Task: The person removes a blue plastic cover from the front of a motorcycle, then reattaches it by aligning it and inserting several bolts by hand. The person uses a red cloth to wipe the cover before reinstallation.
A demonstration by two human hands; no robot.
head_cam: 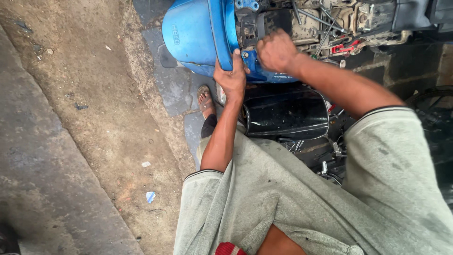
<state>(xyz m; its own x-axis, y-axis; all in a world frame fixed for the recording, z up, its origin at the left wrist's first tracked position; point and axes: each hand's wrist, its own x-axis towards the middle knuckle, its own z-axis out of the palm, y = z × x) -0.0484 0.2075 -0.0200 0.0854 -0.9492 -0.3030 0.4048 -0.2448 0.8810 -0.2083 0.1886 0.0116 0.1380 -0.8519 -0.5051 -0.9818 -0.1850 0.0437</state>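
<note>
A blue scooter body panel (196, 33) stands at the top middle, next to the bared, dirty frame of the machine (330, 21). My left hand (230, 75) grips the lower edge of the blue panel, thumb on its front. My right hand (276, 49) is closed in a fist against the inner side of the panel, near a black bracket (247, 28). Whether it holds a tool or fastener is hidden by the fingers. Below both hands lies the black scooter seat (288, 113).
My sandalled foot (206, 100) rests on grey paving stones (172, 85). A dirt strip (104, 94) and a concrete kerb (37, 179) run along the left, with small scraps of litter. Cables and metal parts (325, 156) crowd the right.
</note>
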